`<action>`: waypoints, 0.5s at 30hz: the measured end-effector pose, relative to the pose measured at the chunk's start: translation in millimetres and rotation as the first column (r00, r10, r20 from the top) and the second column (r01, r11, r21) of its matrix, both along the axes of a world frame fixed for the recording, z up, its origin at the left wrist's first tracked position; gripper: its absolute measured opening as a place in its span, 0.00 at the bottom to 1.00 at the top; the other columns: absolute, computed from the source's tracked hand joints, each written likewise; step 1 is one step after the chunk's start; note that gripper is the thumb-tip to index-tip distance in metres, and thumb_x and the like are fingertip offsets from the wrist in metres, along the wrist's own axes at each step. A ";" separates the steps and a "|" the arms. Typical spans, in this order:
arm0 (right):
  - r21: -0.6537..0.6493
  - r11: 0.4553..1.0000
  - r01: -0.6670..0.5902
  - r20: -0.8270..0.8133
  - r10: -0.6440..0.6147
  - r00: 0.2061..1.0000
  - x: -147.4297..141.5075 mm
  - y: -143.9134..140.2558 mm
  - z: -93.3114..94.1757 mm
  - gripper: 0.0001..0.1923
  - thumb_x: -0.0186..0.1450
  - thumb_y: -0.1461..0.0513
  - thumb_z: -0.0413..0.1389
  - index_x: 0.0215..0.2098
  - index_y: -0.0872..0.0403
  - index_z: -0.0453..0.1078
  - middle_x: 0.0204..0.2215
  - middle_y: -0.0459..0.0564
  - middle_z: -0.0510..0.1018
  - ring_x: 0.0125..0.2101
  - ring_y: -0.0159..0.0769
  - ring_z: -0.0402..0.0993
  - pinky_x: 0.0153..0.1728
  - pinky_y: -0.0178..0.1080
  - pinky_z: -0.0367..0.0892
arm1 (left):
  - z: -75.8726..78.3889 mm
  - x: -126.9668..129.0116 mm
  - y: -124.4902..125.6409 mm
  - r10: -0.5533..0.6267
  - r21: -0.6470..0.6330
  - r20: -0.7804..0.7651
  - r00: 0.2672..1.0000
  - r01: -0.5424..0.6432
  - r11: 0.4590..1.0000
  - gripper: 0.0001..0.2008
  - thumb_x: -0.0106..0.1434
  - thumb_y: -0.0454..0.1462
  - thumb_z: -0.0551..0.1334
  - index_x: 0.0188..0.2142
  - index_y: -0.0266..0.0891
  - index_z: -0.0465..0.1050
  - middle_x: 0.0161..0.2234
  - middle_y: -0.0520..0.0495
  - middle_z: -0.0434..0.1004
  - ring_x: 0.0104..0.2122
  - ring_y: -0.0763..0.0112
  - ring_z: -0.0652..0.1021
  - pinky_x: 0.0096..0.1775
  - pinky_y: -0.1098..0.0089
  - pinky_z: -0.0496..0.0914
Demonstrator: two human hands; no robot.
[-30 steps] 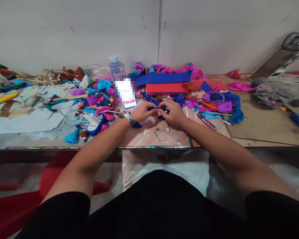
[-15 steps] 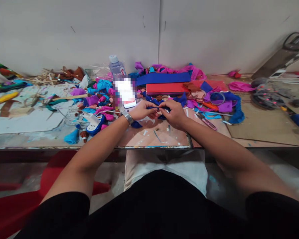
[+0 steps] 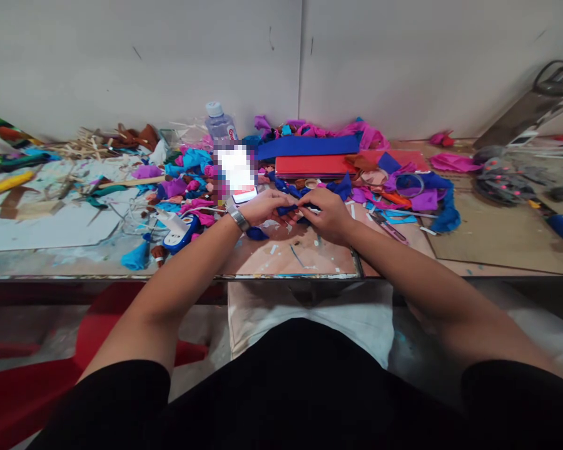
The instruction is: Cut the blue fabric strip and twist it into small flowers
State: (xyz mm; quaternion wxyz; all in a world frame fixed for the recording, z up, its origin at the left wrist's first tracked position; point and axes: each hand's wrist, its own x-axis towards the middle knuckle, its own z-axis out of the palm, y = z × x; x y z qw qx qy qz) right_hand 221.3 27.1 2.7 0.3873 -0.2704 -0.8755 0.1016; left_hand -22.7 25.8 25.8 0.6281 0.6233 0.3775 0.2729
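A small piece of dark blue crepe paper (image 3: 287,210) is pinched between my two hands above the table's front part. My left hand (image 3: 266,208), with a metal-banded watch (image 3: 238,218) on its wrist, has its fingers closed round the piece. From the other side my right hand (image 3: 329,212) grips it between thumb and forefinger, the fingertips of both hands nearly touching. Part of the paper is hidden by the fingers. More dark blue scraps (image 3: 341,187) lie just behind the hands, and a lit phone (image 3: 237,172), blurred out, is propped behind my left hand.
A water bottle (image 3: 221,125) stands behind the phone. Folded blue paper (image 3: 309,147) and red paper (image 3: 314,167) lie at the back among coloured scraps. On the left is a power strip (image 3: 181,234) with cables; on the right, a pink craft knife (image 3: 391,231) and tape ring (image 3: 409,185).
The fingers of both hands have shifted slightly on the blue paper. More of the piece now shows between them, at my left fingertips. The things on the table stay put.
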 end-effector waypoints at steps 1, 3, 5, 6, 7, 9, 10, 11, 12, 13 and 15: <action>0.006 1.000 0.000 -0.002 0.000 1.000 0.0 0.1 -0.6 0.09 0.74 0.57 0.59 0.46 0.48 0.81 0.44 0.54 0.88 0.46 0.50 0.81 0.51 0.52 0.70 | 0.2 0.3 -0.4 0.016 0.012 -0.004 1.000 -0.016 1.000 0.19 0.62 0.50 0.76 0.37 0.36 0.84 0.37 0.36 0.89 0.34 0.59 0.89 0.34 0.65 0.84; 0.008 1.000 0.006 0.001 -0.006 1.000 -0.2 0.3 -1.7 0.09 0.74 0.56 0.60 0.47 0.48 0.82 0.43 0.54 0.88 0.46 0.51 0.81 0.51 0.52 0.70 | 0.3 0.5 -1.0 0.046 0.046 -0.023 0.999 -0.045 0.998 0.23 0.60 0.54 0.78 0.38 0.36 0.84 0.36 0.37 0.89 0.33 0.60 0.89 0.33 0.66 0.84; -0.003 1.000 0.030 0.009 -0.030 1.000 -0.4 0.6 -2.5 0.10 0.74 0.56 0.60 0.47 0.47 0.83 0.43 0.54 0.89 0.46 0.51 0.81 0.51 0.53 0.70 | -0.1 0.5 -0.8 0.060 0.078 -0.034 0.998 -0.057 0.995 0.26 0.57 0.57 0.80 0.39 0.36 0.84 0.35 0.38 0.89 0.32 0.62 0.88 0.33 0.67 0.84; -0.011 0.999 0.043 0.012 -0.043 0.999 -0.5 0.7 -2.6 0.10 0.73 0.55 0.61 0.47 0.47 0.83 0.43 0.54 0.89 0.46 0.52 0.81 0.51 0.53 0.69 | -0.5 0.6 -0.5 0.062 0.091 -0.034 0.998 -0.058 0.994 0.27 0.56 0.58 0.80 0.39 0.36 0.84 0.35 0.38 0.89 0.32 0.62 0.88 0.33 0.67 0.84; -0.018 0.998 0.058 0.014 -0.057 0.998 -0.4 0.8 -2.5 0.10 0.73 0.55 0.61 0.47 0.47 0.83 0.44 0.54 0.89 0.46 0.52 0.81 0.51 0.53 0.69 | -1.0 0.7 -0.1 0.061 0.104 -0.035 0.997 -0.057 0.993 0.28 0.57 0.58 0.79 0.39 0.36 0.84 0.35 0.38 0.89 0.32 0.62 0.88 0.33 0.67 0.84; -0.021 0.997 0.078 0.020 -0.077 0.997 -0.1 1.0 -2.0 0.10 0.73 0.55 0.61 0.45 0.48 0.83 0.43 0.55 0.89 0.46 0.52 0.81 0.51 0.53 0.69 | -2.1 1.3 0.9 0.061 0.135 -0.043 0.997 -0.055 0.989 0.28 0.58 0.59 0.78 0.39 0.36 0.84 0.35 0.38 0.89 0.32 0.61 0.89 0.34 0.66 0.85; -0.017 0.996 0.085 0.022 -0.084 0.996 0.1 1.2 -1.7 0.10 0.73 0.54 0.60 0.45 0.49 0.82 0.43 0.55 0.89 0.46 0.52 0.81 0.51 0.53 0.69 | -2.5 1.7 1.3 0.060 0.149 -0.050 0.997 -0.052 0.988 0.28 0.59 0.58 0.78 0.39 0.36 0.84 0.35 0.37 0.89 0.33 0.61 0.89 0.35 0.66 0.85; -0.009 0.996 0.090 0.023 -0.090 0.996 0.3 1.3 -1.4 0.10 0.73 0.54 0.60 0.44 0.49 0.82 0.42 0.55 0.88 0.46 0.52 0.81 0.52 0.53 0.68 | -2.9 2.2 1.6 0.061 0.161 -0.055 0.997 -0.051 0.986 0.27 0.59 0.58 0.78 0.39 0.35 0.84 0.35 0.37 0.89 0.33 0.61 0.89 0.35 0.65 0.85; 0.000 0.996 0.095 0.022 -0.095 0.995 0.4 1.5 -1.3 0.10 0.73 0.54 0.60 0.44 0.49 0.82 0.42 0.55 0.88 0.46 0.52 0.81 0.52 0.53 0.68 | -3.1 2.7 1.8 0.064 0.172 -0.057 0.996 -0.054 0.984 0.28 0.59 0.58 0.78 0.39 0.35 0.84 0.35 0.37 0.89 0.33 0.62 0.89 0.35 0.66 0.85; 0.007 0.995 0.099 0.018 -0.099 0.995 0.4 1.7 -1.3 0.10 0.73 0.54 0.60 0.43 0.49 0.82 0.42 0.55 0.88 0.46 0.52 0.81 0.52 0.53 0.68 | -3.1 3.1 1.8 0.070 0.185 -0.057 0.996 -0.059 0.981 0.28 0.59 0.59 0.78 0.39 0.35 0.84 0.35 0.38 0.89 0.33 0.62 0.89 0.35 0.66 0.85; 0.010 0.994 0.107 0.008 -0.107 0.994 0.2 2.2 -1.8 0.10 0.73 0.54 0.60 0.43 0.49 0.82 0.42 0.55 0.88 0.46 0.52 0.81 0.53 0.53 0.68 | -2.9 4.1 1.4 0.087 0.227 -0.062 0.994 -0.071 0.971 0.28 0.59 0.59 0.78 0.39 0.35 0.84 0.34 0.38 0.89 0.32 0.63 0.88 0.34 0.68 0.84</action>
